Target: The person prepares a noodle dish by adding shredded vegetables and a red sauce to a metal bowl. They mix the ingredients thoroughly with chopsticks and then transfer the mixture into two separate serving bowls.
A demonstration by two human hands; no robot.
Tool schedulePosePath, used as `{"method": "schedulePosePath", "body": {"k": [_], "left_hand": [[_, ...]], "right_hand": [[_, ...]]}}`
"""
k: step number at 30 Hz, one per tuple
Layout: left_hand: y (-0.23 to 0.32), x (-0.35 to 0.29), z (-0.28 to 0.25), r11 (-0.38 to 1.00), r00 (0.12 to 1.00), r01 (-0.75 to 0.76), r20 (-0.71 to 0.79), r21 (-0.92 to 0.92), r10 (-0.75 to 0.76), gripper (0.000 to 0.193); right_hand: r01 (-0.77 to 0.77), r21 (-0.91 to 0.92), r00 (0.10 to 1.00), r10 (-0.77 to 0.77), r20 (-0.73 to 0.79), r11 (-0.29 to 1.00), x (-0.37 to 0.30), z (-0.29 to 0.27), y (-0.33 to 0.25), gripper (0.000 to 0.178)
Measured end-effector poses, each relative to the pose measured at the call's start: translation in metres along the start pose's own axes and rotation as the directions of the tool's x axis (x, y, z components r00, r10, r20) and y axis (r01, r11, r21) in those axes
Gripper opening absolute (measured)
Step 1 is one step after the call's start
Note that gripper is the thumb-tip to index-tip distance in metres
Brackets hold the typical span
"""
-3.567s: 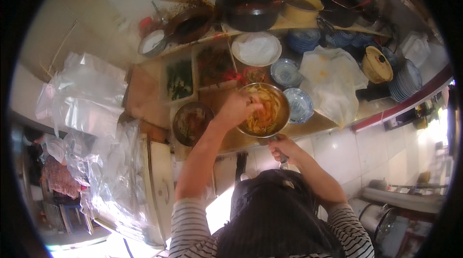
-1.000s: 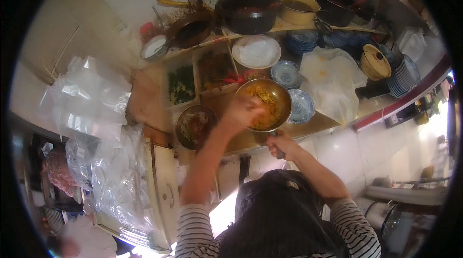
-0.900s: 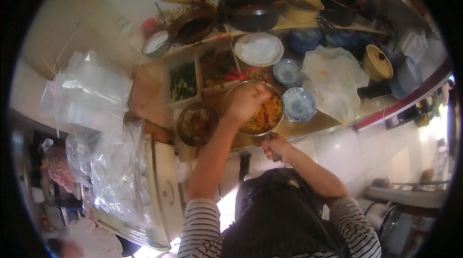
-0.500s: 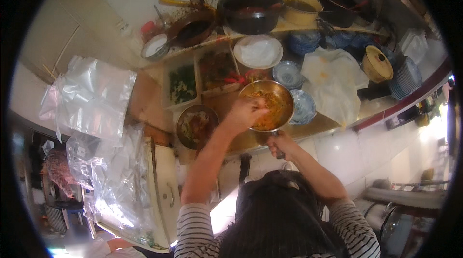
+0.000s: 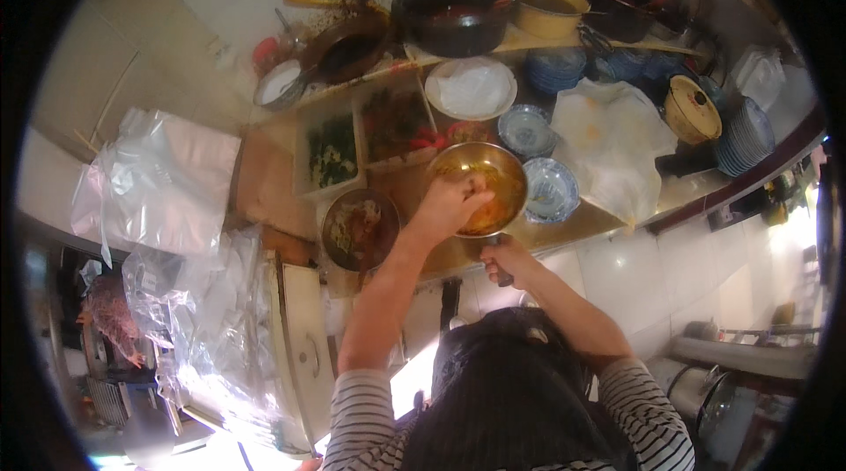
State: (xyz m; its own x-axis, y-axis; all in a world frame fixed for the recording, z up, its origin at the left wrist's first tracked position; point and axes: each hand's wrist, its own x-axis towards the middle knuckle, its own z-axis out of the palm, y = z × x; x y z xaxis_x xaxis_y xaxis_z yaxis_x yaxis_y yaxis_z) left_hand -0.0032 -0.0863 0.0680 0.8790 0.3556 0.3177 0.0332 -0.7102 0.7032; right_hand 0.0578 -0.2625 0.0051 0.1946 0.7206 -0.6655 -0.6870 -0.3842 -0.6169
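Observation:
My right hand (image 5: 508,262) is wrapped round the dark handle of a metal saucepan (image 5: 520,173), tilted over the counter's front edge. Orange-yellow sauce or food (image 5: 502,207) coats the inside of the pan. Over the pan's left side, my left hand (image 5: 451,207) is closed with its fingers curled; what it grips, if anything, is too small or blurred to name. Just right of the pan sits a blue-and-white bowl (image 5: 552,191), with a second patterned bowl (image 5: 526,129) behind it. To the left, a round metal bowl (image 5: 342,246) holds pale and reddish food.
Two containers of chopped greens (image 5: 329,154) and darker food (image 5: 394,123) stand behind. A white cloth (image 5: 608,140), a lidded yellow pot (image 5: 692,110) and stacked plates (image 5: 747,136) lie to the right. A large black pot (image 5: 452,26) stands on the back shelf; plastic bags (image 5: 167,185) hang left.
The pan and both hands have shifted slightly left, uncovering more of the blue-and-white bowl. Another person's arm at the lower left has mostly gone from view.

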Motion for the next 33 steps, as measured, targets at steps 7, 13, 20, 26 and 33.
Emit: {"method": "schedulePosePath", "body": {"k": [7,13,20,26,33], "left_hand": [[0.021,0.0,-0.002,0.997,0.996,-0.078,0.038,-0.021,0.078,0.015],[0.006,0.001,-0.015,0.992,0.99,-0.113,0.079,-0.05,0.116,0.015],[-0.014,0.023,-0.035,0.985,0.995,0.083,0.066,-0.151,-0.074,0.015],[0.011,0.058,-0.037,0.993,0.991,0.068,0.118,-0.098,-0.056,0.021],[0.014,0.075,-0.065,0.915,0.99,0.137,0.09,-0.379,-0.111,0.024]], "right_hand": [[0.042,0.062,0.999,-0.04,-0.029,0.997,0.011,-0.007,-0.001,0.02],[-0.011,-0.034,1.0,0.011,0.009,0.999,-0.003,-0.005,-0.009,0.015],[-0.051,-0.003,0.999,0.051,-0.001,0.999,0.002,-0.028,-0.001,0.016],[-0.044,0.011,0.988,0.042,0.151,0.999,-0.007,-0.003,-0.001,0.01],[-0.046,-0.005,0.991,0.046,0.125,0.999,-0.005,-0.008,0.005,0.018]]}}
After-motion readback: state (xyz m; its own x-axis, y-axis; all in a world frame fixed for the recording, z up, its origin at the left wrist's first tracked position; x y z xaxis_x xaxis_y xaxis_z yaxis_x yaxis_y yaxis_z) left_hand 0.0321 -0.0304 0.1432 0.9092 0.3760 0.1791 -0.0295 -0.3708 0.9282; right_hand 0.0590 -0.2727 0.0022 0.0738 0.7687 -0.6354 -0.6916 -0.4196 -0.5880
